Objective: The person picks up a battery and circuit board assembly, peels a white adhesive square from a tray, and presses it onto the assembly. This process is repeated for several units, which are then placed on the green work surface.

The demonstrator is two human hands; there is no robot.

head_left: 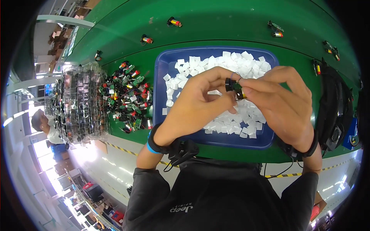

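Over a blue tray [158,88], both my hands meet at a small electronic assembly [239,92] with a black round end, a green circuit board, a thin wire and a yellowish cylindrical cell. My left hand [192,106] is closed around its black end, thumb and fingers bent. From the other side, my right hand [283,104] pinches the assembly near the board and wire. Its finer parts are hidden by my fingertips. Below the hands, the tray holds a heap of small white square pieces [227,61].
A pile of similar assemblies [133,94] lies left of the tray, beside stacked clear plastic trays [79,104]. Single assemblies [175,22] are spread along the green table's [216,23] far side. A black bag [333,111] lies at right. Another person [48,127] is at far left.
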